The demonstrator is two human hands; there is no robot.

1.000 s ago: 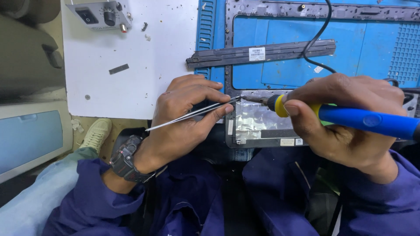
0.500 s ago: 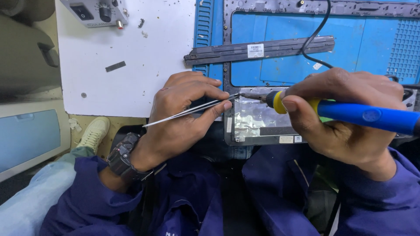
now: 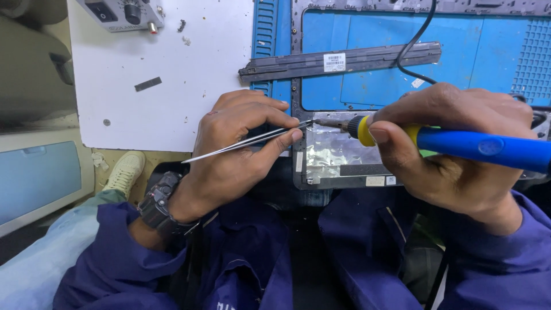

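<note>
My left hand (image 3: 238, 146) pinches thin metal tweezers (image 3: 247, 142), their tips pointing right at the top edge of a foil-covered patch (image 3: 333, 152) inside a dark frame (image 3: 295, 115). My right hand (image 3: 453, 152) grips a soldering iron with a blue handle (image 3: 488, 148) and yellow collar. The iron's metal tip (image 3: 327, 122) lies level, pointing left, and meets the tweezer tips just above the foil. A black watch (image 3: 160, 201) sits on my left wrist. Both arms wear dark blue sleeves.
A blue work mat (image 3: 402, 80) lies under the frame. A long dark strip with a white label (image 3: 338, 60) rests across it, and a black cable (image 3: 416, 34) curls down from the top. A white board (image 3: 172, 74) lies at left, with a grey control box (image 3: 123, 12) at its top.
The view has shifted slightly; both hands sit a little lower in the picture. The tweezers and the iron's tip stay together at the same spot above the foil.
</note>
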